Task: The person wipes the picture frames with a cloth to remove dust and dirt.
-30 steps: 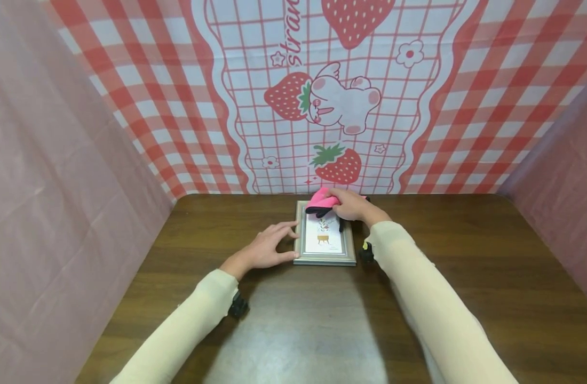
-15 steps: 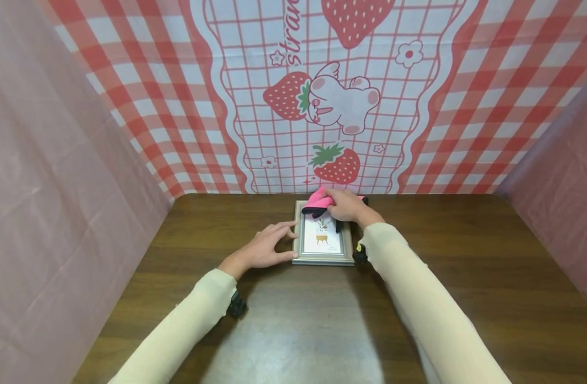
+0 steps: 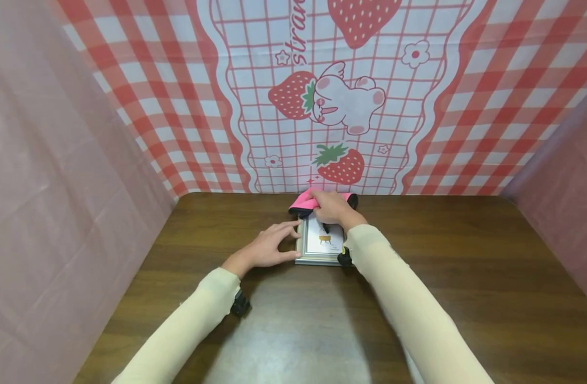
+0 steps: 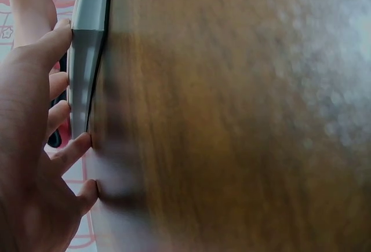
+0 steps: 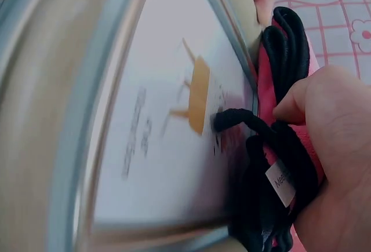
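A small picture frame (image 3: pixel 315 258) with a silvery-beige border lies on the table, its print showing a yellow pot on legs. Spread along its left edge, the fingers and thumb of my left hand (image 3: pixel 268 246) touch the border; in the left wrist view, some fingertips (image 4: pixel 87 191) reach down to the tabletop. My right hand (image 3: pixel 332 208) pinches a folded pink cloth (image 3: pixel 300 204) with black edging over the frame's upper part, covering the top of the print. In the right wrist view, a black cord loop (image 5: pixel 237 116) and a white label (image 5: pixel 281 183) hang from the cloth.
The brown wooden table (image 3: pixel 442 266) extends around the frame. Behind it hangs a red-and-white checked curtain (image 3: pixel 173 106) with strawberries, close to the frame's far side. Pink drapes (image 3: pixel 58 213) flank the table. Black devices (image 3: pixel 240 305) are worn at both wrists.
My right hand has slid left with the pink cloth across the top of the frame, and the cloth now reaches past its left corner. My left hand stays against the frame's edge.
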Demonstrator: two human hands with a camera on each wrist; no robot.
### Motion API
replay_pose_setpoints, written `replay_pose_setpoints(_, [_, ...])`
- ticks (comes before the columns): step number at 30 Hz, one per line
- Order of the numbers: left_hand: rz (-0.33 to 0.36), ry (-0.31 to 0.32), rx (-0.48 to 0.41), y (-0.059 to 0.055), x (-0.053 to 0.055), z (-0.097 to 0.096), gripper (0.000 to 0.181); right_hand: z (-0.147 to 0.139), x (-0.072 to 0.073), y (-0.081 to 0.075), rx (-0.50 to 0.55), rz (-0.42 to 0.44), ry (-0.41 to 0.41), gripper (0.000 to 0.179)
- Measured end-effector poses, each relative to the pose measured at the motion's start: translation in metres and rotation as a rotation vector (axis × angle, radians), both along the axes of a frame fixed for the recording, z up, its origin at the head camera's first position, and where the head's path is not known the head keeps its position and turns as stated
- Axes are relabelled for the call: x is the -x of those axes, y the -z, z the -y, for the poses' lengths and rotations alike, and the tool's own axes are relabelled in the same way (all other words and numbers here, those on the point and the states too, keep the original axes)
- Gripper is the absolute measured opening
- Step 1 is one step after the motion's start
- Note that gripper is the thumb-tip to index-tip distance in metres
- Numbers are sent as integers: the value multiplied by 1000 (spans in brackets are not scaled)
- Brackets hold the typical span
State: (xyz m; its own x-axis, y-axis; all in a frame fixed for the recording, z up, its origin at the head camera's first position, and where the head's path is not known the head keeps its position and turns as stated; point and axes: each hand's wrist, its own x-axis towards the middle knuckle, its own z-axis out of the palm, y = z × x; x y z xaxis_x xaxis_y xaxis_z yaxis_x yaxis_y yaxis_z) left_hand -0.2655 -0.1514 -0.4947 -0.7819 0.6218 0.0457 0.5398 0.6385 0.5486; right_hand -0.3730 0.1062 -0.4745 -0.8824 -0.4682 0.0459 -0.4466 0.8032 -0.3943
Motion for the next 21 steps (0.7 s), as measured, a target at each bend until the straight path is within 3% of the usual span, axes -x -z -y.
replay_pose_setpoints(2, [16, -4, 5, -11, -7, -3, 56, 6, -9, -8, 1, 1, 3, 29])
replay_pose_setpoints(4, [6, 4, 15, -15, -8, -4, 55, 11, -16, -15, 5, 4, 7, 31])
replay_pose_setpoints(6, [0, 0, 3, -8, -4, -2, 57, 18, -25, -22, 9, 28, 18, 35])
replay_pose_setpoints(11, [-55, -10, 6, 25, 17, 2, 70, 28, -32, -23, 7, 40, 21, 41])
replay_pose_setpoints(14, [-86, -1, 35, 31, 22, 3, 70, 30, -33, -23, 12, 42, 23, 41])
replay_pose_setpoints(21, [-18, 1, -9, -7, -2, -1, 65, 27, -28, -21, 29, 74, 17, 40])
